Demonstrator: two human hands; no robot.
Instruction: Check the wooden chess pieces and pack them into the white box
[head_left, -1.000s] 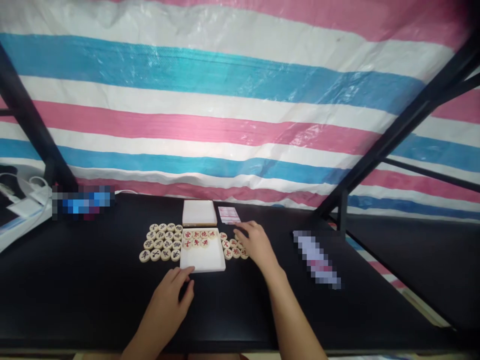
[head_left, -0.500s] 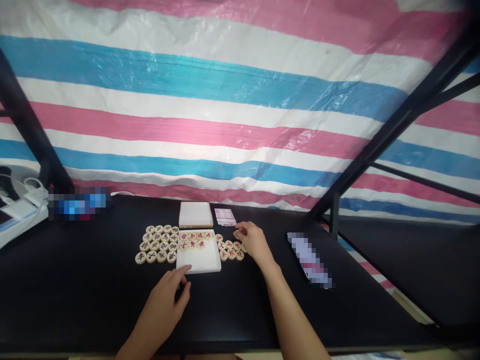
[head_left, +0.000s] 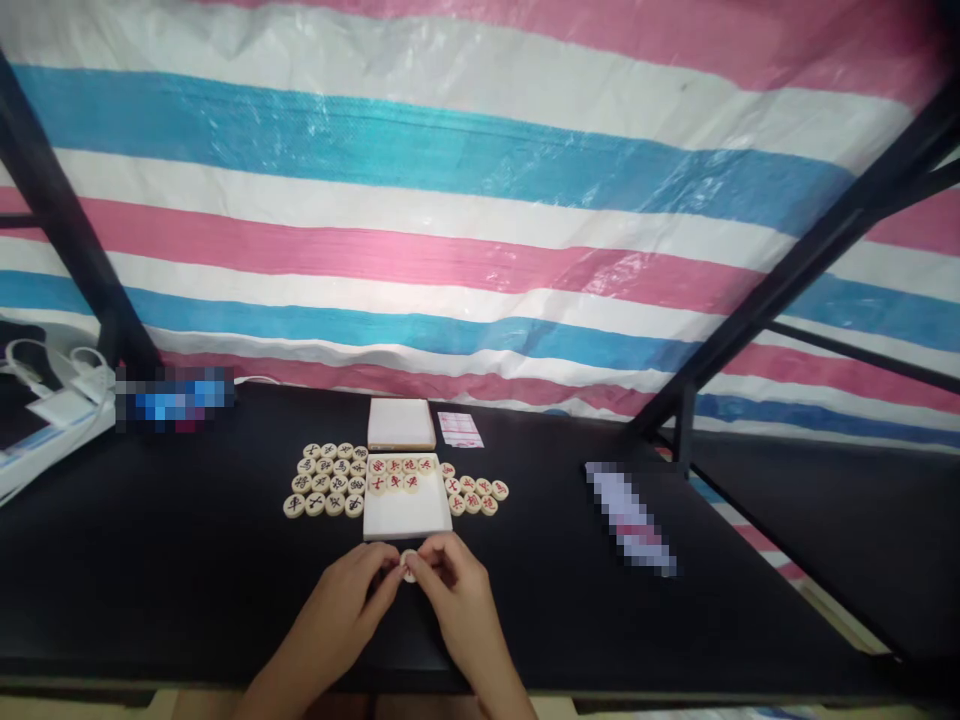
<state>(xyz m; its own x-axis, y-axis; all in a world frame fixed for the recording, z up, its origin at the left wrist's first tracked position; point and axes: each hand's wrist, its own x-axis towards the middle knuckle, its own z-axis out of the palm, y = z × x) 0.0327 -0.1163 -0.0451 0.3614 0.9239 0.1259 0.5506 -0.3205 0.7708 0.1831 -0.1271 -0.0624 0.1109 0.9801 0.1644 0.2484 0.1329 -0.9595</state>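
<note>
Between my left hand [head_left: 349,595] and my right hand [head_left: 461,590] is a round Chinese chess piece [head_left: 409,567], pinched by the fingers of both. Just beyond my fingers lies a shallow white box [head_left: 409,517]. Red-marked pieces [head_left: 395,482] stand in two rows at its far end, the nearer row shorter. Left of the box, black-marked pieces [head_left: 321,482] are set out in several rows on the table. On the right side is a smaller group of red-marked pieces [head_left: 472,503].
Behind the white box lies a box lid [head_left: 401,423], with a printed paper card [head_left: 460,430] beside it. A blurred phone-like object [head_left: 630,520] rests to the right on the black table [head_left: 187,560]. Cables and white devices [head_left: 67,400] sit far left. Black frame bars flank a striped sheet.
My right hand has come from the red-marked pieces on the right to the front of the box with a piece. My left hand has closed on it too. The view has shifted slightly.
</note>
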